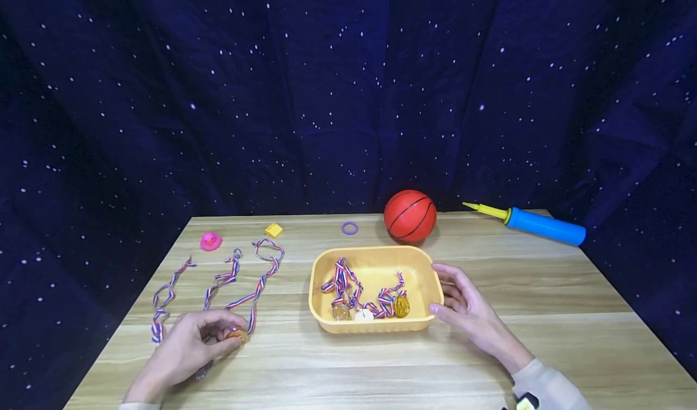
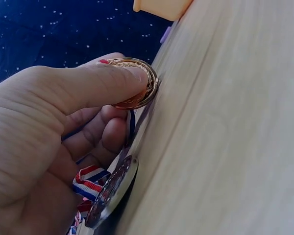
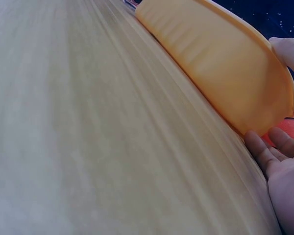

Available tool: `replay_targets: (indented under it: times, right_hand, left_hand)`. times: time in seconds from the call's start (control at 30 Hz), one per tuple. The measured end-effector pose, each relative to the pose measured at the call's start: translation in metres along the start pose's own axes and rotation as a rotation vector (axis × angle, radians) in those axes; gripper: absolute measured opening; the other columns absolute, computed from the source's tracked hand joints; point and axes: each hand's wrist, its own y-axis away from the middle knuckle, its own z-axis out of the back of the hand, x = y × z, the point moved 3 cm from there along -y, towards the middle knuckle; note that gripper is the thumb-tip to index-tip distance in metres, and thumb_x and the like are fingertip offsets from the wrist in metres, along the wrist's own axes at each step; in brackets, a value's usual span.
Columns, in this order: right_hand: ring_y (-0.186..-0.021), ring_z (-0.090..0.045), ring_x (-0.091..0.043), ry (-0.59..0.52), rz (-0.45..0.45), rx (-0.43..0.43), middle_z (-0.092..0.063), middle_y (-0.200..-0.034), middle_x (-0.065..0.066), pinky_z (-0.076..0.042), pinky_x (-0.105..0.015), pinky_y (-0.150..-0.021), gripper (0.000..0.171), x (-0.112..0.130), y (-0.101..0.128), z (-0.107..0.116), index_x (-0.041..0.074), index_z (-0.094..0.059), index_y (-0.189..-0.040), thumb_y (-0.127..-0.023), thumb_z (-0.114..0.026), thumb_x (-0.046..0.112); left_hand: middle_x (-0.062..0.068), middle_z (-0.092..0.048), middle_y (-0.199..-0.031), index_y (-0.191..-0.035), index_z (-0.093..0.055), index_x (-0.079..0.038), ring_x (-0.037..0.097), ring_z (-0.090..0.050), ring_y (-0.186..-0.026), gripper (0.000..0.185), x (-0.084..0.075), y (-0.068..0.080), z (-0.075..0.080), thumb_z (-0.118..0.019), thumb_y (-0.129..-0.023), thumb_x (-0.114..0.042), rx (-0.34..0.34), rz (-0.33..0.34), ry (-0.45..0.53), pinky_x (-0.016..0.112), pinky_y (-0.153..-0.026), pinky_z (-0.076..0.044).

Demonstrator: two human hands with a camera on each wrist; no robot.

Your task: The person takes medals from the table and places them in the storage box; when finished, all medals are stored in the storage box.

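The left hand pinches a bronze medal between thumb and forefinger, tipped up on its edge against the counter, a grip that seems meant to get under a thin flat disc; its red, white and blue ribbon trails away from the grip across the wood; just below the fingers in the left wrist view a second, darker medal lies flat with its own striped ribbon bunched under the palm; further out from the grip two more ribbons lie in loose wavy lines

The right hand rests with fingers relaxed and apart against the right end of the yellow tray, thumb at the near corner, apparently steadying it; it curls round nothing; inside the tray, beyond the fingertips, lie several medals with tangled ribbons

The medals are round, thin and shiny with embossed rims; the ribbons are soft woven tape; the tray is smooth matte plastic with rounded corners and a flared wall; the counter is pale wood grain

Well beyond the right hand sit an orange ball, rubbery with black seams, and a blue pump with a yellow nozzle; far from the left hand are a pink duck, a yellow block and a purple ring
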Motion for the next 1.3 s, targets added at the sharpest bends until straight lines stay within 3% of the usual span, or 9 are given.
replay_targets:
  times: [0.23, 0.4, 0.6, 0.73, 0.93, 1.13, 1.3]
  right_hand:
    - [-0.140, -0.058, -0.040, -0.004, -0.004, 0.001, -0.048, -0.163, -0.023, -0.059, -0.027, -0.109, 0.075, 0.001, 0.000, 0.000, 0.006, -0.041, -0.165, -0.101, -0.079, 0.001]
    - [-0.140, -0.058, -0.039, -0.003, -0.009, 0.001, -0.048, -0.163, -0.022, -0.058, -0.027, -0.109, 0.075, 0.001, 0.000, 0.001, 0.006, -0.041, -0.165, -0.101, -0.079, 0.002]
    - [-0.139, -0.060, -0.036, -0.004, -0.005, -0.001, -0.048, -0.162, -0.022, -0.058, -0.027, -0.109, 0.074, 0.001, -0.001, 0.002, 0.007, -0.041, -0.165, -0.101, -0.078, 0.001]
    - [-0.140, -0.059, -0.037, -0.002, -0.007, -0.002, -0.048, -0.162, -0.022, -0.059, -0.027, -0.109, 0.074, 0.001, -0.001, 0.002, 0.007, -0.041, -0.165, -0.101, -0.079, 0.001]
    - [-0.141, -0.057, -0.040, 0.003, -0.023, -0.004, -0.048, -0.163, -0.021, -0.058, -0.026, -0.109, 0.074, 0.002, 0.000, 0.001, 0.007, -0.041, -0.165, -0.102, -0.079, 0.003]
    - [-0.142, -0.057, -0.040, 0.004, -0.029, -0.007, -0.047, -0.165, -0.020, -0.058, -0.026, -0.109, 0.074, 0.001, 0.000, 0.001, 0.008, -0.042, -0.165, -0.102, -0.079, 0.004]
    - [-0.141, -0.058, -0.039, -0.003, -0.027, -0.005, -0.048, -0.163, -0.021, -0.058, -0.026, -0.109, 0.074, 0.000, 0.000, 0.000, 0.008, -0.042, -0.165, -0.101, -0.079, 0.003]
  left_hand:
    - [-0.011, -0.079, -0.096, -0.105, -0.087, -0.025, 0.004, -0.070, -0.081, 0.029, -0.005, -0.003, -0.002, -0.094, -0.087, -0.003, 0.040, -0.021, 0.044, 0.021, -0.067, -0.059]
    - [-0.012, -0.079, -0.098, -0.105, -0.088, -0.026, 0.003, -0.067, -0.081, 0.026, -0.008, -0.005, -0.001, -0.092, -0.090, -0.005, 0.032, -0.011, 0.021, 0.022, -0.066, -0.057]
    - [-0.012, -0.081, -0.101, -0.106, -0.088, -0.026, 0.004, -0.066, -0.081, 0.020, -0.012, -0.009, 0.002, -0.091, -0.093, -0.011, -0.011, 0.040, 0.031, 0.024, -0.064, -0.055]
    - [-0.003, -0.082, -0.099, -0.105, -0.088, -0.022, 0.005, -0.062, -0.073, 0.019, -0.017, -0.009, 0.004, -0.090, -0.093, -0.007, -0.054, 0.067, 0.054, 0.026, -0.056, -0.052]
    - [-0.001, -0.079, -0.083, -0.100, -0.087, -0.020, 0.007, -0.060, -0.062, 0.012, -0.023, -0.010, 0.009, -0.091, -0.092, -0.012, -0.134, 0.148, 0.020, 0.028, -0.050, -0.049]
    - [0.007, -0.084, -0.087, -0.108, -0.082, -0.003, 0.017, -0.080, -0.071, 0.006, -0.027, -0.017, 0.011, -0.078, -0.103, -0.004, -0.109, 0.157, 0.169, 0.029, -0.051, -0.057]
    - [0.008, -0.083, -0.084, -0.107, -0.080, 0.000, 0.018, -0.077, -0.067, 0.006, -0.032, -0.029, 0.011, -0.076, -0.105, -0.004, -0.137, 0.145, 0.211, 0.029, -0.057, -0.061]
